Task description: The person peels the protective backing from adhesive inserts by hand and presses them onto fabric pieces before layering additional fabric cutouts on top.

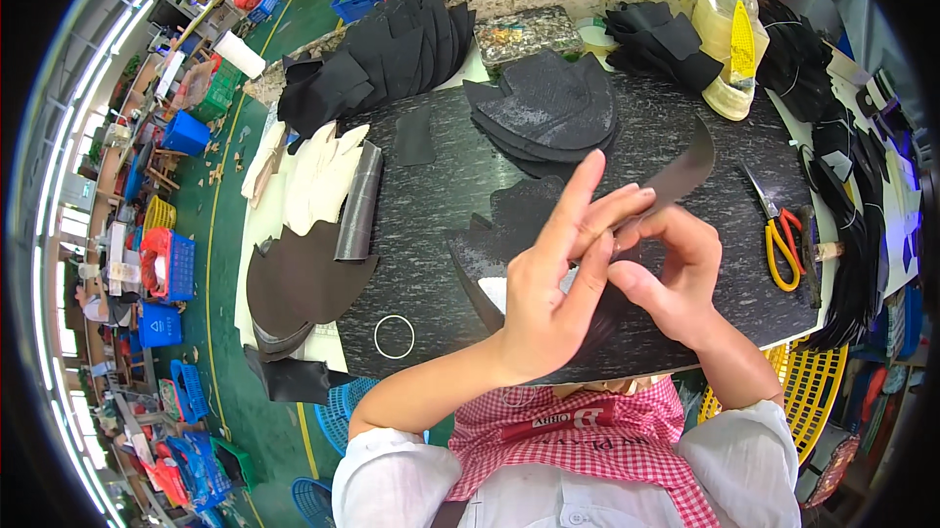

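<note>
- the dark, speckled surface (426, 205) spreads before you, carrying cut pieces all round.
- a fanned black pile (382, 63) sits at its far left; a shorter black stack (548, 102) lies nearer the middle.
- brown cut pieces (304, 278) rest at the left edge, beside a dark roll (359, 203).
- your left hand (548, 298) seems to pinch with thumb and middle finger, index finger pointing out. your right hand (676, 268) bends its index finger against the same spot, thumb apart; whether those fingers grip, you cannot tell from here.
- the thin dark strip (688, 168) is raised above the surface, lower end among your fingers, curved far tip free. it looks light, soft and bendy, perhaps slightly slick; take it flat near an end, thumb against fingertip, without creasing it.
- scissors (783, 246) with yellow and orange handles lie to your right.
- a white ring (378, 336) lies flat near your left forearm.
</note>
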Motion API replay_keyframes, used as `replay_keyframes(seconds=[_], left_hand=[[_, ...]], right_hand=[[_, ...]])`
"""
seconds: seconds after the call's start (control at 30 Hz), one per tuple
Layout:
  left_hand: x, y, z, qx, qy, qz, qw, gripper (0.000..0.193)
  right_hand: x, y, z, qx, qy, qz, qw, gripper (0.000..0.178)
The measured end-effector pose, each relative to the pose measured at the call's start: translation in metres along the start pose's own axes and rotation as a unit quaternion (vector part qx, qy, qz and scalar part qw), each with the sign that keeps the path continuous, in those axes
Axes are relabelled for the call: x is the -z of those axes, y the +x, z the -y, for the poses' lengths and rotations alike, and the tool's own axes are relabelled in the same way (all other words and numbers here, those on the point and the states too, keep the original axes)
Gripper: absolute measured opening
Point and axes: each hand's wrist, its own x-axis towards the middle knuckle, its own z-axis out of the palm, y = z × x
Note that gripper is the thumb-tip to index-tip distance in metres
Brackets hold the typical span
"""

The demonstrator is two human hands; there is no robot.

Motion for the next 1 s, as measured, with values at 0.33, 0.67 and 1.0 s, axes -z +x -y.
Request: replay_keyframes(seconds=[0.33, 0.67, 1.0], left_hand=[[0.041, 0.011, -0.006, -0.042, 0.182, -0.116, 0.976, 0.039], [0.013, 0.001, -0.010, -0.209, 0.348, -0.067, 0.911, 0.046], [0.007, -0.003, -0.014, -0.203, 0.343, -0.020, 0.917, 0.044]], right_hand=[[0.017, -0.005, 0.004, -0.119, 0.151, 0.001, 0.981, 0.012], [-0.012, -0.003, 0.005, -0.160, 0.139, 0.009, 0.977, 0.013], [-0.016, 0.002, 0.007, -0.115, 0.103, 0.006, 0.988, 0.012]])
